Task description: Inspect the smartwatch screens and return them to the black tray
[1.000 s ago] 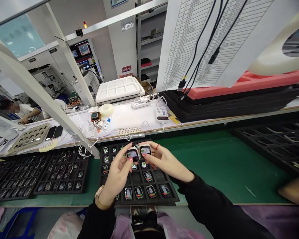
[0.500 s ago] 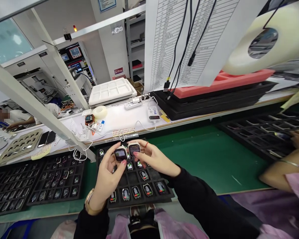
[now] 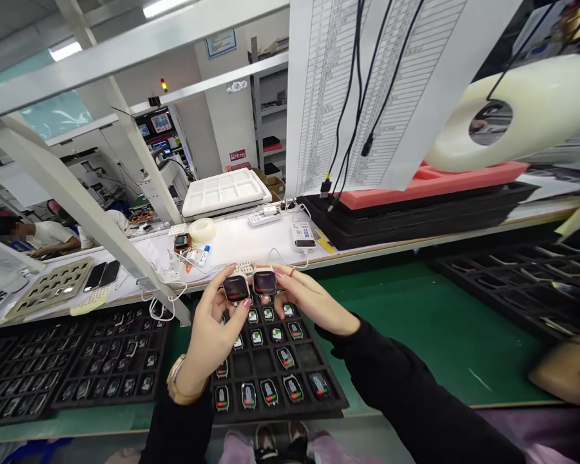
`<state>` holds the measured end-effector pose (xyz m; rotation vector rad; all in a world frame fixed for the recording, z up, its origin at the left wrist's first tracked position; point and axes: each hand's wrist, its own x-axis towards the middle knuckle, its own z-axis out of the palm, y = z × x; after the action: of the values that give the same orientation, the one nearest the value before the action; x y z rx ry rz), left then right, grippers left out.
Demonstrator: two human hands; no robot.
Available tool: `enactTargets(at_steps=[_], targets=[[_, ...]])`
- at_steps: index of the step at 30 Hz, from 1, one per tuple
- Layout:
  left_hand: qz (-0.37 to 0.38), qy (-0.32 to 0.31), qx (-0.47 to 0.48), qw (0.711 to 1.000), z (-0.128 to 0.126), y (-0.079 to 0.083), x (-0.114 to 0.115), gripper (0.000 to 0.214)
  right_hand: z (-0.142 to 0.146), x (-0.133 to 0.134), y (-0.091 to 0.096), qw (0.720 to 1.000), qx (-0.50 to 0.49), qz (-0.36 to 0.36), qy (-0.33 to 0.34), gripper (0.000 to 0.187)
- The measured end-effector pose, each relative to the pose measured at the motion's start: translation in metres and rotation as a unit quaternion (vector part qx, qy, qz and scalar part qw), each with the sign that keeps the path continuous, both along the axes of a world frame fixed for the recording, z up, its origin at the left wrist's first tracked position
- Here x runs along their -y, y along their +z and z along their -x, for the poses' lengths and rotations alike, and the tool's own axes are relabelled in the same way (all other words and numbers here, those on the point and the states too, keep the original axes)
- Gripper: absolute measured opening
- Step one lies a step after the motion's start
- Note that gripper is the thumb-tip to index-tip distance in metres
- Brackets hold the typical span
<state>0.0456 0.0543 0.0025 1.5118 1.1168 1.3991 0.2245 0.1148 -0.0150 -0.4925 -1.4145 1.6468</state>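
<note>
Widest lane: green bench (image 3: 415, 316) right of the middle tray (image 3: 307, 356), open up to the shelf (image 3: 236, 238) on the far side; right sleeve (image 3: 396, 380) crosses its near part. Right end limited by another tray (image 3: 464, 264) and a co-worker's arm (image 3: 565, 367). Left is tight: white post (image 3: 116, 235) and cable loops (image 3: 162, 312) crowd the gap beside the left tray (image 3: 157, 377). Left hand (image 3: 212, 338) and right hand (image 3: 314, 299) block above the middle tray's far half. Hanging sheet (image 3: 319, 96) and dangling cables (image 3: 341, 148) obstruct far right.
</note>
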Motion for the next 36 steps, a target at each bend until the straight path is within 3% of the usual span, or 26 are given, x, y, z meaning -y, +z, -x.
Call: enactTargets(at_steps=[7, 20, 36], targets=[[-0.029, 0.005, -0.007, 1.0, 0.0, 0.012, -0.005, 0.053, 0.004, -0.004, 0.014, 1.0, 0.003, -0.026, -0.003, 0.051], [-0.021, 0.015, 0.006, 1.0, 0.0, 0.011, -0.008, 0.051, 0.003, -0.004, 0.013, 1.0, 0.008, -0.018, 0.003, 0.051], [-0.07, 0.036, 0.002, 0.997, 0.006, 0.022, -0.003, 0.042, 0.002, -0.012, 0.031, 0.999, -0.007, -0.031, 0.004, 0.051]])
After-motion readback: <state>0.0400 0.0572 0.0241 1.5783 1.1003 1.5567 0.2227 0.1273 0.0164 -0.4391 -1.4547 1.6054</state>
